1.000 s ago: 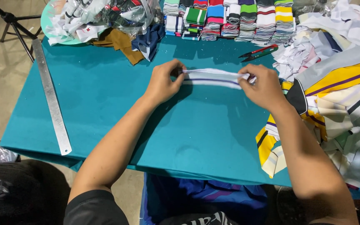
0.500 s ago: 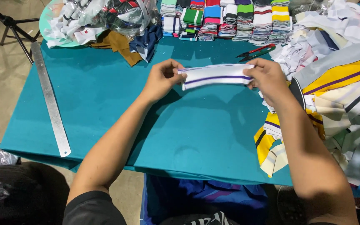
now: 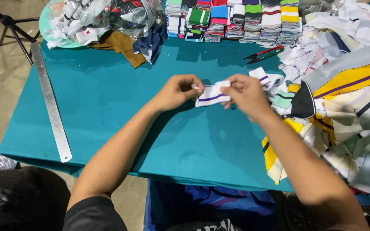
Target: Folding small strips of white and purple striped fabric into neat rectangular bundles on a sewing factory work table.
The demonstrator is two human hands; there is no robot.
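Both hands meet over the middle of the teal tabletop, and between them sits a folded white knit rib strip with a purple stripe along it. A second ago that strip was stretched long between hands held well apart; now it is doubled into a short packet and the hands have come in almost together, so the folding looks close to done. The left hand has its grip narrow, pinching the strip's left end between thumb and fingertips, and the right hand pinches the right end the same way, fingers curled over the top edge. The strip is held just above the cloth, not lying on it. Just right of the right grip lies a loose heap of striped fabric pieces, some touching the wrist. Beyond the grips, toward the far edge, stands a row of folded rib bundles in many colours, and red thread snips lie between that row and the right hand. Far left of the left grip, a long steel ruler lies along the tabletop's edge.
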